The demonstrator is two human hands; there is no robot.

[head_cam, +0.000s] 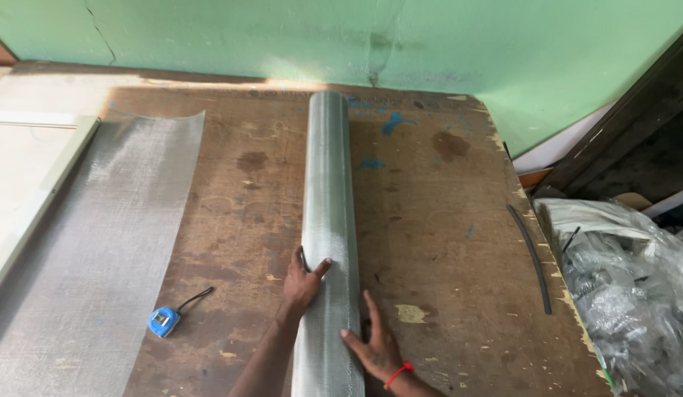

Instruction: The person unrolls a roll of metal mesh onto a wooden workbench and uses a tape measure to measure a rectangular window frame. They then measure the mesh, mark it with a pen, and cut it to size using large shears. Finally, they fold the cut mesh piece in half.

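A long roll of grey wire mesh (328, 184) lies lengthwise down the middle of a worn wooden table (444, 220). My left hand (303, 281) rests flat against the roll's left side, thumb over the top. My right hand (374, 340), with a red band at the wrist, lies flat against the roll's right side near the table's front edge, fingers spread. Neither hand closes around the roll.
A flat sheet of the same mesh (106, 242) covers the table's left part, beside a pale frame (40, 184). A blue tape measure (163, 320) lies near it. A black rubber strip (531, 254) lies at the right edge; a plastic bag (628, 294) sits beyond.
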